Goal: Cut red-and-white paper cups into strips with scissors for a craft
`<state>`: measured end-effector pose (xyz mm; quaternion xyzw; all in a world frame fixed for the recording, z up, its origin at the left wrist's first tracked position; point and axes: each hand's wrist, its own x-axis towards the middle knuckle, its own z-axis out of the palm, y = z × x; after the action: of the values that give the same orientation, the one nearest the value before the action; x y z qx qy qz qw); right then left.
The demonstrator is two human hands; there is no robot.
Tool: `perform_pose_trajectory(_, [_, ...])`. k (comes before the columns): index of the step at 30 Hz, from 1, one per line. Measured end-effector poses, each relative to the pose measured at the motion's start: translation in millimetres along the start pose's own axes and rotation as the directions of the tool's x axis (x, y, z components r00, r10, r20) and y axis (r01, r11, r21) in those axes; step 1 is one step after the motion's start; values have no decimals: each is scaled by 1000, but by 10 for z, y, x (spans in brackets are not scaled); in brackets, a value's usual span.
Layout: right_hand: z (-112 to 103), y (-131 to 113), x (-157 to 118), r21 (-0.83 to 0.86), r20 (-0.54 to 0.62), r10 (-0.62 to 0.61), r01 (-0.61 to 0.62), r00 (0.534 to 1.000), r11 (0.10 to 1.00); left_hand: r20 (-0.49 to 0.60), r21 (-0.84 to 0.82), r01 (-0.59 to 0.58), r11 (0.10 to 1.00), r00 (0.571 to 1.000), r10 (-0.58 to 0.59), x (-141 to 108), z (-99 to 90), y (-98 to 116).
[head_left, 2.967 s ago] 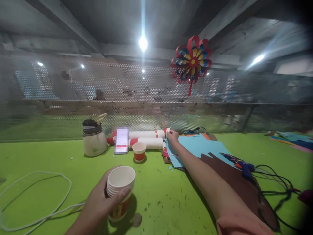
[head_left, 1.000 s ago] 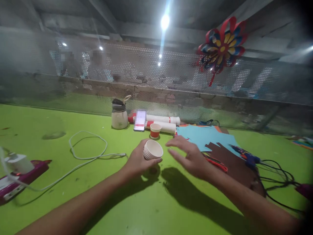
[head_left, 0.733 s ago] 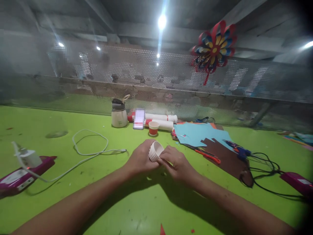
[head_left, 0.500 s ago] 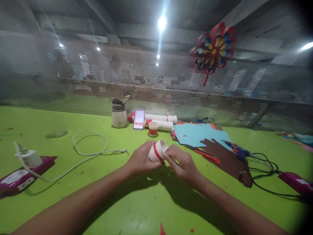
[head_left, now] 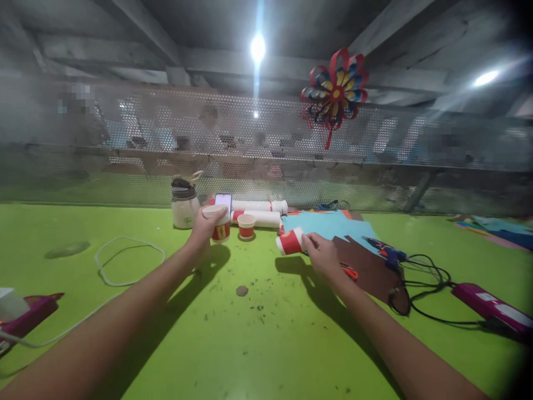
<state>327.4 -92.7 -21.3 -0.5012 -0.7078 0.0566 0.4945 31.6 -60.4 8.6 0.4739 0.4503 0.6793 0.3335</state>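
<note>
My left hand (head_left: 202, 226) is closed around a red and white paper cup (head_left: 221, 229), held upright just in front of the phone (head_left: 224, 201). Whether other cups are nested in it I cannot tell. Over the front edge of the blue paper, my right hand (head_left: 322, 253) grips a second paper cup (head_left: 290, 242) by its rim; this one lies tipped on its side, base to the left. Between the hands a third paper cup (head_left: 246, 226) stands upright on the green table (head_left: 250, 344).
White cup stacks (head_left: 262, 218) lie along the back, beside a lidded bottle (head_left: 185, 205). At right are blue paper (head_left: 333, 222), brown paper (head_left: 368, 278), orange-handled scissors (head_left: 348, 271), a glue gun (head_left: 387, 251) and a power strip (head_left: 493, 305). A white cable (head_left: 129, 239) curls at left.
My hands have moved apart from the stack they held together. The left one has gone back and left with a cup; the right holds a separate cup on its side. The view has shifted.
</note>
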Motion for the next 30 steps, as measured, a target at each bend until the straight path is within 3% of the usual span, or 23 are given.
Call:
perform_pose_trajectory(6, [154, -52, -135, 7, 150, -32, 31, 988, 999, -69, -18, -99, 995, 993, 97, 413, 473, 19])
perform_pose_trajectory(11, [199, -161, -212, 22, 234, -86, 83, 969, 996, -76, 113, -112, 987, 990, 121, 753, 770, -177])
perform_pose_trajectory(15, [159, -193, -194, 32, 222, -118, 114, 968, 993, -35, 248, -86, 965, 995, 98, 818, 798, -483])
perform_pose_trajectory(21, [180, -184, -199, 39, 190, -189, 185, 963, 982, 47, 382, -76, 921, 997, 62, 673, 734, -900])
perform_pose_trajectory(25, [206, -205, -229, -2, 167, -285, 289, 944, 957, 70, 397, -97, 913, 995, 75, 620, 715, -973])
perform_pose_trajectory(30, [195, -302, -269, -65, 178, -432, 449, 884, 891, 79, 383, -109, 917, 993, 85, 566, 673, -947])
